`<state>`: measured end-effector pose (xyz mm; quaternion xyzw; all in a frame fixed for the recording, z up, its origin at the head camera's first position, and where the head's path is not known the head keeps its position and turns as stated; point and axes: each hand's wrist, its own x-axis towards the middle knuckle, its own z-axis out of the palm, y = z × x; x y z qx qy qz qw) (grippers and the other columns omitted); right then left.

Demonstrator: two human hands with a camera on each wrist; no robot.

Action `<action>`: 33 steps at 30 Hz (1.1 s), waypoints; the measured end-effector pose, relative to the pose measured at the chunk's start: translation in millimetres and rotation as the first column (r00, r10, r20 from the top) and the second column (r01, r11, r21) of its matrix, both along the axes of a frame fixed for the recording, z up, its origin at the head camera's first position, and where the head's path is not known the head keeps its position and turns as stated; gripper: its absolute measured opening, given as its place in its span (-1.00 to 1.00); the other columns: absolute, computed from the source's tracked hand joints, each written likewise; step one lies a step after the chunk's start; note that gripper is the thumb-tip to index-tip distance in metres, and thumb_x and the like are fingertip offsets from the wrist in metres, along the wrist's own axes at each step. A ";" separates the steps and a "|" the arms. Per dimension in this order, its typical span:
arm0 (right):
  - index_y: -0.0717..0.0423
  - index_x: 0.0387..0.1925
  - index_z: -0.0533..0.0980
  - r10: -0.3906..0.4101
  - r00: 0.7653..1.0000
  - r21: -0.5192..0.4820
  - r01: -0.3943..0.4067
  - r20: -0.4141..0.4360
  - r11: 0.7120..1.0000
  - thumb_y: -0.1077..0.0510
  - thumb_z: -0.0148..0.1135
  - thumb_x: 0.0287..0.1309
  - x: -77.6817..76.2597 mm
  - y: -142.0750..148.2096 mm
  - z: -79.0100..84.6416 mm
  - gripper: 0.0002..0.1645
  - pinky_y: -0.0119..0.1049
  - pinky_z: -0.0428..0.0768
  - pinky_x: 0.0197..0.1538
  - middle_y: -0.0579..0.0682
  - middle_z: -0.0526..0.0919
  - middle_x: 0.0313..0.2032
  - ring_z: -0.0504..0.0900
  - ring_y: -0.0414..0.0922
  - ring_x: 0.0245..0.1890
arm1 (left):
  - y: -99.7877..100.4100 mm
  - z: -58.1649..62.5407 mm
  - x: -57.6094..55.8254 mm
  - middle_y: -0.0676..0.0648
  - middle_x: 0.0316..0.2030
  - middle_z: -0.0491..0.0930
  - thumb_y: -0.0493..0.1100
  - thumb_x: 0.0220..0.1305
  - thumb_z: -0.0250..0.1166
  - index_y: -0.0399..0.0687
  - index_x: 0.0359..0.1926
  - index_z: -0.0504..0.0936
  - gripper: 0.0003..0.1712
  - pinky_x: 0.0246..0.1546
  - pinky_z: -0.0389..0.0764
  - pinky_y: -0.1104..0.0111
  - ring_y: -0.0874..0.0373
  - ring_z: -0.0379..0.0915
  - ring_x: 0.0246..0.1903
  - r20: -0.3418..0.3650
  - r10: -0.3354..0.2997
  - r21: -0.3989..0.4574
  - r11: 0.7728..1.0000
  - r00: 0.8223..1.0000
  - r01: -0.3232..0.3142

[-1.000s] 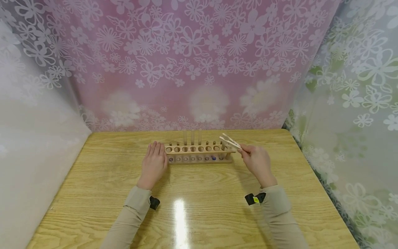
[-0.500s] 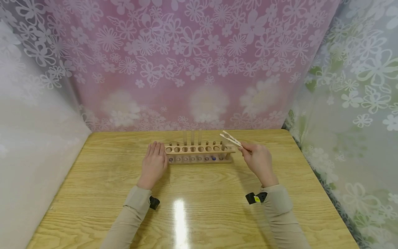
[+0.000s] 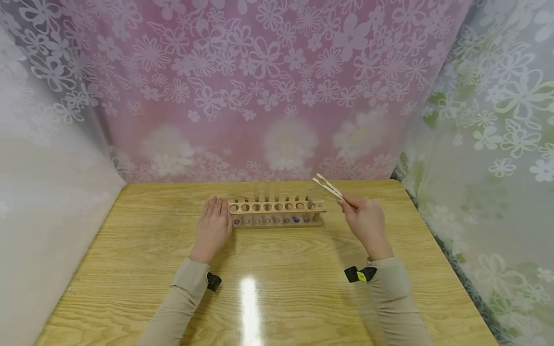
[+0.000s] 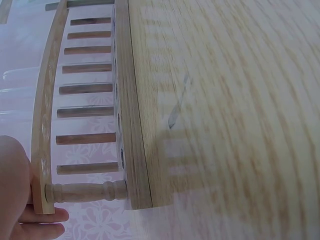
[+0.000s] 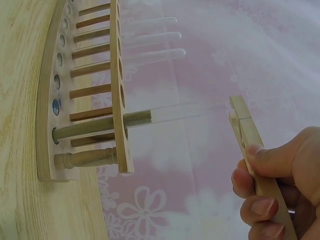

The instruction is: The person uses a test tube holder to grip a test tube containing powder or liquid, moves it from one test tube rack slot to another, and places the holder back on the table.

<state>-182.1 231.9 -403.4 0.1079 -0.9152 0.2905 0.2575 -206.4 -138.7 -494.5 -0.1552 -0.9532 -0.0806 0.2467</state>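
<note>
A wooden test tube rack (image 3: 277, 207) stands at the table's far middle. My left hand (image 3: 213, 226) grips its left end; in the left wrist view the thumb (image 4: 14, 185) and fingers lie about the upper board's end. My right hand (image 3: 368, 226) holds a wooden test tube clamp (image 3: 331, 187) by its handle, thumb and fingers round it in the right wrist view. A test tube (image 5: 137, 119) with brownish-green contents stands upright in the rack's rightmost part. The clamp's tips are near this tube's mouth, raised and to its right, apparently apart from it; the clear rim is faint.
Several clear test tubes (image 3: 267, 191) sit upside down on pegs along the rack's back. The wood-grain table (image 3: 277, 278) extends in front and to both sides. Flowered curtains (image 3: 277, 86) hang behind and at the sides.
My right hand has moved right and slightly up with the test tube clamp, away from the filled tube. The left hand and rack stay put.
</note>
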 end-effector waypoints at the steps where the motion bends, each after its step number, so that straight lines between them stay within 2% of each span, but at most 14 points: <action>1: 0.32 -0.02 0.67 -0.003 1.000 -0.002 0.003 -0.006 1.000 0.27 0.38 0.18 0.6 0.7 0.8 -0.67 -0.37 0.35 -0.71 0.17 0.74 -0.46 0.64 -0.03 -0.64 | 0.0 0.6 0.4 -0.42 0.13 0.52 -0.22 0.43 0.12 -0.50 0.20 0.49 -0.54 0.37 0.27 -0.03 -0.28 0.37 0.25 0.006 0.001 0.000 1.000 1.000 -0.001; 6: 0.34 -0.02 0.66 -0.014 0.999 -0.004 0.013 -0.030 1.000 0.28 0.40 0.14 3.4 3.8 4.5 -0.65 -0.37 0.32 -0.72 0.18 0.74 -0.45 0.64 -0.01 -0.65 | -0.2 1.4 0.8 -0.43 0.14 0.52 -0.22 0.44 0.10 -0.51 0.21 0.48 -0.53 0.38 0.25 -0.02 -0.29 0.36 0.26 0.023 0.003 0.000 1.000 1.000 -0.003; 16: 0.35 -0.04 0.66 -0.035 0.997 -0.008 0.035 -0.067 0.999 0.29 0.42 0.10 5.1 10.3 3.7 -0.64 -0.31 0.44 -0.71 0.20 0.74 -0.44 0.68 0.02 -0.61 | -1.4 -1.5 -1.6 -0.43 0.10 0.54 -0.25 0.38 0.17 -0.52 0.18 0.50 -0.54 0.34 0.32 -0.05 -0.30 0.40 0.22 -0.028 -0.014 0.002 1.000 1.000 0.015; 24: 0.29 0.00 0.67 -0.069 0.998 -0.008 0.069 -0.006 0.998 0.22 0.39 0.19 7.6 16.6 2.1 -0.65 -0.34 0.32 -0.72 0.17 0.75 -0.44 0.66 0.02 -0.60 | -1.1 0.5 -0.7 -0.42 0.15 0.51 -0.22 0.44 0.10 -0.50 0.23 0.47 -0.53 0.40 0.23 -0.01 -0.28 0.35 0.27 0.031 0.000 -0.005 1.000 1.000 0.001; 33: 0.32 -0.01 0.66 -0.091 0.996 -0.033 0.091 0.009 0.995 0.21 0.38 0.21 10.2 23.1 -4.5 -0.65 -0.30 0.43 -0.64 0.18 0.75 -0.43 0.70 0.05 -0.55 | -1.2 -1.8 -1.9 -0.42 0.10 0.54 -0.23 0.41 0.13 -0.51 0.17 0.51 -0.55 0.35 0.30 -0.04 -0.29 0.41 0.22 -0.026 -0.008 0.005 1.000 1.000 0.009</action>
